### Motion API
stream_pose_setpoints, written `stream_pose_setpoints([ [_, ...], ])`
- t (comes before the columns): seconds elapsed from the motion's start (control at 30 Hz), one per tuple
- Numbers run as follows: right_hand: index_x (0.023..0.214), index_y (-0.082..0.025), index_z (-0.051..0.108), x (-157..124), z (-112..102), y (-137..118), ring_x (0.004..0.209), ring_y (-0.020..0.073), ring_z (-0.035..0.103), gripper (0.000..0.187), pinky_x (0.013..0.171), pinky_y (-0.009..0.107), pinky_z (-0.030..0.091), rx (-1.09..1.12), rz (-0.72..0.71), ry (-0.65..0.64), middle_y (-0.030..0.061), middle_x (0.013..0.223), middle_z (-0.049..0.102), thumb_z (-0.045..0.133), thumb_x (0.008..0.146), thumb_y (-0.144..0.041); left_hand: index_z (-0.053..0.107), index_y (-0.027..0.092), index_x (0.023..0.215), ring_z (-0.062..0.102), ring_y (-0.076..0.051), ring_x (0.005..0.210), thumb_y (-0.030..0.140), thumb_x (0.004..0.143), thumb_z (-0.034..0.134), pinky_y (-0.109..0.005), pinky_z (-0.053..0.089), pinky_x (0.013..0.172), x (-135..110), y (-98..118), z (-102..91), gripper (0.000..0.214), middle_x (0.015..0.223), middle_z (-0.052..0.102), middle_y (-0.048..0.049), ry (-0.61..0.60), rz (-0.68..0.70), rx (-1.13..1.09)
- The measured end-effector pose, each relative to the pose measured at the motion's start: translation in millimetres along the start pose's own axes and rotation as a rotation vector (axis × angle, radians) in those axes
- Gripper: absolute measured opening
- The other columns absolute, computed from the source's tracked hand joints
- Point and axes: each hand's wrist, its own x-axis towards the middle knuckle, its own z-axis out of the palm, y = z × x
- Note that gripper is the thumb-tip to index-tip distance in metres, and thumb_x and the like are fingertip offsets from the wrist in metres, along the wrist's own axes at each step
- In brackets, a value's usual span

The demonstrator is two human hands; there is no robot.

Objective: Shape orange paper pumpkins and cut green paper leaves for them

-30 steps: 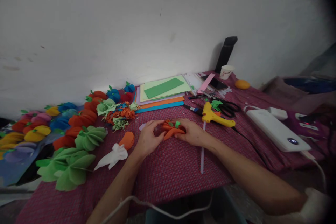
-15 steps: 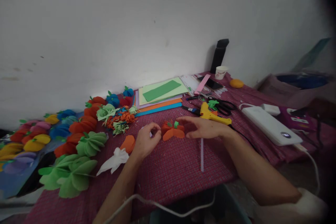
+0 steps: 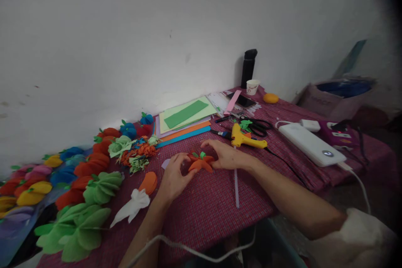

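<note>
A small orange paper pumpkin [image 3: 201,164] with a green stem and leaf sits low over the front half of the table. My left hand [image 3: 175,176] curves round its left side, with the thumb against a front petal. From the right, my right hand [image 3: 222,155] grips the other side between thumb and fingers. Part of the pumpkin is hidden behind the fingers. Beside my right wrist lies a yellow glue gun [image 3: 246,138], a pale glue stick [image 3: 236,188] jutting from it toward me. Orange paper circles [image 3: 148,182] and a crumpled white tissue [image 3: 133,206] lie left of my left hand.
Finished paper pumpkins [image 3: 94,163] in several colours crowd the left side. Paper sheets [image 3: 188,117] are stacked at the back. Scissors [image 3: 259,126], a paper cup [image 3: 252,87], a black bottle [image 3: 248,69] and a white power bank [image 3: 310,144] stand or lie to the right.
Both hands have closed in on the pumpkin from either side, and its front petals have tilted. The whole view has shifted slightly, so everything sits farther left.
</note>
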Motion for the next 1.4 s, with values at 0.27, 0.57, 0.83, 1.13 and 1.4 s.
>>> stream_pose_setpoints([
  [0.27,0.135,-0.018,0.028,0.5,3.5,4.5,0.116,0.0254,0.042,0.087,0.096,0.039,0.033,0.024,-0.086,-0.068,0.0129,0.13,0.043,0.068,0.058,-0.017,0.056,0.021,0.082,0.052,-0.02,0.104,0.018,0.074,0.053,-0.039,0.038,0.09,1.5,-10.6,6.5,0.009,0.112,0.058,-0.006,-0.026,0.029,0.029],
  [0.57,0.13,-0.017,0.036,3.3,-0.2,0.5,0.106,0.0203,0.047,0.074,0.094,0.035,0.034,0.024,-0.218,-0.128,0.0094,0.117,0.051,0.062,0.061,-0.011,0.055,0.021,0.08,0.053,-0.02,0.102,0.021,0.08,0.048,-0.041,0.038,0.088,0.9,-9.3,7.4,0.007,0.117,0.058,-0.0063,-0.051,0.028,0.021],
  [0.83,0.128,-0.017,0.04,1.8,-5.2,-0.6,0.101,0.0205,0.049,0.067,0.091,0.036,0.036,-0.035,-0.18,-0.054,0.0087,0.112,0.055,0.061,0.064,-0.012,0.055,0.021,0.079,0.054,-0.02,0.1,0.021,0.079,0.049,-0.04,0.04,0.087,0.7,-14.9,8.7,0.006,0.112,0.06,-0.0055,0.021,-0.068,0.012],
  [1.13,0.125,-0.016,0.044,3.0,-2.5,2.5,0.097,0.0206,0.049,0.064,0.088,0.035,0.037,-0.084,-0.177,-0.055,0.0079,0.107,0.057,0.062,0.064,-0.015,0.056,0.02,0.077,0.055,-0.017,0.099,0.022,0.079,0.049,-0.034,0.041,0.087,1.1,-16.3,10.2,0.008,0.107,0.059,-0.0047,0.084,-0.038,-0.006],
  [1.4,0.12,-0.015,0.048,3.9,0.1,3.4,0.086,0.0176,0.054,0.055,0.08,0.031,0.041,-0.052,-0.118,0.008,0.0056,0.094,0.062,0.061,0.066,-0.015,0.057,0.02,0.073,0.054,-0.015,0.083,0.022,0.075,0.053,-0.028,0.043,0.074,1.5,-13.8,7.9,0.005,0.093,0.054,-0.0036,0.27,-0.068,0.08],
])
